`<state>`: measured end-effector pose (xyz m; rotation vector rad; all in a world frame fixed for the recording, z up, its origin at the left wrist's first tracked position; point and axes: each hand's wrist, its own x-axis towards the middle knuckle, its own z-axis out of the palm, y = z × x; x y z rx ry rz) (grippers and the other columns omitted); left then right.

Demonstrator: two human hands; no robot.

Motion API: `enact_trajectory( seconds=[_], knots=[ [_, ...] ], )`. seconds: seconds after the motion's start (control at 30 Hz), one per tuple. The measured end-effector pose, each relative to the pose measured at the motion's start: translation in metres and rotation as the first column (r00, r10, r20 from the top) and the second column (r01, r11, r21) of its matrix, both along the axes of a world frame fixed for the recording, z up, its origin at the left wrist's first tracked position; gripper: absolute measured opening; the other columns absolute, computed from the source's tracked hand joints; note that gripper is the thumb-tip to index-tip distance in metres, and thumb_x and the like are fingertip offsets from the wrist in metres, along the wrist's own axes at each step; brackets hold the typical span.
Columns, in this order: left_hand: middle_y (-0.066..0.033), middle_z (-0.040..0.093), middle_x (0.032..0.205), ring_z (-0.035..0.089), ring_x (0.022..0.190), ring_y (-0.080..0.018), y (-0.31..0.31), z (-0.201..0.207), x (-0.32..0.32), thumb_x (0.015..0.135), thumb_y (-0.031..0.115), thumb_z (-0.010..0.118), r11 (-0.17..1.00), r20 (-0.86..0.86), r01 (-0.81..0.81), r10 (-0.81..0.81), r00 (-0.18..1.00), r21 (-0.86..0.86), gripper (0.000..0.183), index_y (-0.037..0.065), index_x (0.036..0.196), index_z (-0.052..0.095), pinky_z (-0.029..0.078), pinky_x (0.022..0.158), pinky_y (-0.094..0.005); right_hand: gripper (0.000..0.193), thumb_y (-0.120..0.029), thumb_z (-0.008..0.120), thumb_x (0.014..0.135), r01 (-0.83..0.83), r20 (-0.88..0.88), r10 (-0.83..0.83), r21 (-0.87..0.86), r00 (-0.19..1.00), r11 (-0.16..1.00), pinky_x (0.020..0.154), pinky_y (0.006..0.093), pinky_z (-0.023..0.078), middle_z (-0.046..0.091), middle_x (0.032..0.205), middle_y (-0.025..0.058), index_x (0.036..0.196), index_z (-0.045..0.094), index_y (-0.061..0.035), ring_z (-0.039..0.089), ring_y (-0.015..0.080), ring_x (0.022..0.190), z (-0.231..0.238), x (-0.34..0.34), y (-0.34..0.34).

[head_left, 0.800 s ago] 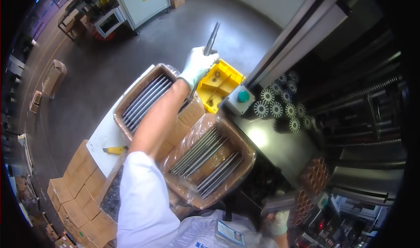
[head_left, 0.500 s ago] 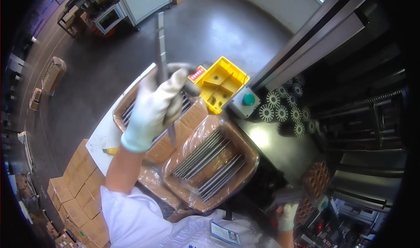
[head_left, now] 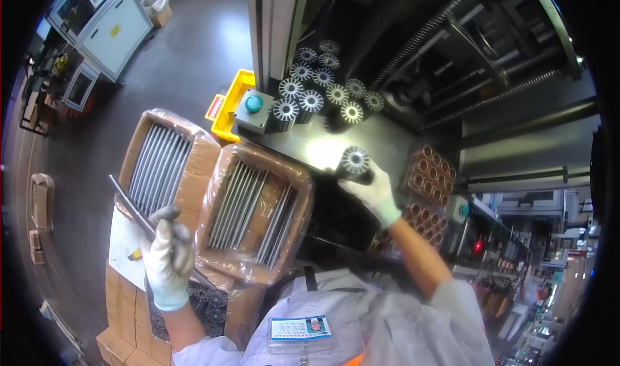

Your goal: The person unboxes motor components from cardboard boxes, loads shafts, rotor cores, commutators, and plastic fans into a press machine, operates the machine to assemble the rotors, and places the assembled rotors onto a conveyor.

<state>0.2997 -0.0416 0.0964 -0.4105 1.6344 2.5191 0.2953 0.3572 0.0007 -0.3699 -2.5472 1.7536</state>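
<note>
My left hand (head_left: 166, 257), in a white glove, grips a long grey metal rod (head_left: 131, 209) that slants up to the left over the cardboard boxes. My right hand (head_left: 373, 192), also gloved, holds a round finned metal core (head_left: 355, 162) on the dark machine table (head_left: 310, 147). Two plastic-lined cardboard boxes (head_left: 184, 191) with several metal rods (head_left: 242, 202) lie between my hands. More finned cores (head_left: 326, 93) stand in a group at the back of the table.
A grey button box with a green push button (head_left: 253, 105) sits beside a yellow bin (head_left: 230, 98). A tray of copper-coloured rings (head_left: 426, 178) lies to the right. Stacked cardboard boxes (head_left: 123, 301) and finned cores (head_left: 206, 296) are at lower left. Machine rails rise behind.
My left hand has come down and back toward me with the rod, from above the far box to the lower left. My right hand has reached up onto the table and taken a finned core.
</note>
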Motion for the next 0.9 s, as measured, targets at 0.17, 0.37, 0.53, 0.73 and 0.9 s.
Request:
enact_trajectory(
  seconds=[0.17, 0.37, 0.53, 0.73, 0.9],
  knots=[
    [-0.0089, 0.066, 0.078, 0.028, 0.033, -0.0017, 0.023, -0.016, 0.006, 0.101, 0.023, 0.062, 0.995, 0.039, 0.094, -0.092, 0.995, -0.036, 0.033, -0.002, 0.122, 0.058, 0.018, 0.03, -0.0201, 0.069, -0.018, 0.087, 0.074, -0.053, -0.006, 0.053, -0.051, 0.999, 0.997, 0.098, 0.0295, 0.049, 0.07, 0.114, 0.0061, 0.134, 0.059, -0.0006, 0.063, 0.0122, 0.104, -0.008, -0.016, -0.006],
    [-0.0108, 0.069, 0.079, 0.031, 0.034, -0.0013, 0.041, -0.025, 0.015, 0.101, 0.019, 0.063, 0.979, 0.057, 0.188, -0.184, 0.981, -0.074, 0.031, -0.003, 0.122, 0.06, 0.022, 0.032, -0.0196, 0.069, -0.017, 0.088, 0.072, -0.024, -0.071, 0.02, -0.055, 0.997, 0.998, 0.097, 0.0293, 0.05, 0.071, 0.113, 0.005, 0.133, 0.06, -0.0024, 0.063, 0.0119, 0.103, -0.016, -0.023, -0.009],
    [-0.0126, 0.071, 0.085, 0.041, 0.04, -0.0007, 0.08, -0.037, 0.003, 0.095, 0.009, 0.068, 0.938, 0.111, 0.238, -0.217, 0.97, -0.25, 0.029, -0.005, 0.119, 0.062, 0.028, 0.035, -0.0183, 0.067, -0.018, 0.09, 0.07, 0.016, -0.113, -0.026, -0.088, 0.993, 0.996, 0.095, 0.0301, 0.051, 0.072, 0.109, 0.0039, 0.13, 0.062, -0.0025, 0.064, 0.011, 0.1, -0.026, -0.028, -0.01],
    [-0.0092, 0.071, 0.099, 0.054, 0.059, -0.0005, 0.158, -0.045, -0.037, 0.075, -0.005, 0.083, 0.918, -0.113, 0.248, -0.295, 0.949, -0.311, 0.061, -0.008, 0.13, 0.057, 0.041, 0.049, -0.0145, 0.07, -0.018, 0.089, 0.071, 0.003, -0.106, -0.017, -0.124, 0.994, 0.992, 0.098, 0.0303, 0.049, 0.07, 0.116, 0.0051, 0.133, 0.06, -0.0028, 0.062, 0.0114, 0.105, -0.032, -0.036, -0.014],
    [0.0006, 0.068, 0.092, 0.056, 0.068, -0.0037, 0.215, -0.066, -0.077, 0.076, 0.006, 0.086, 0.708, -0.331, 0.173, -0.514, 0.791, -0.685, 0.059, 0.0, 0.13, 0.061, 0.048, 0.062, -0.0228, 0.08, -0.018, 0.088, 0.069, -0.014, -0.212, 0.045, 0.143, 0.976, 0.99, 0.107, 0.0338, 0.046, 0.065, 0.13, 0.016, 0.14, 0.055, -0.0037, 0.061, 0.0205, 0.121, -0.046, -0.037, 0.008]
  ],
)
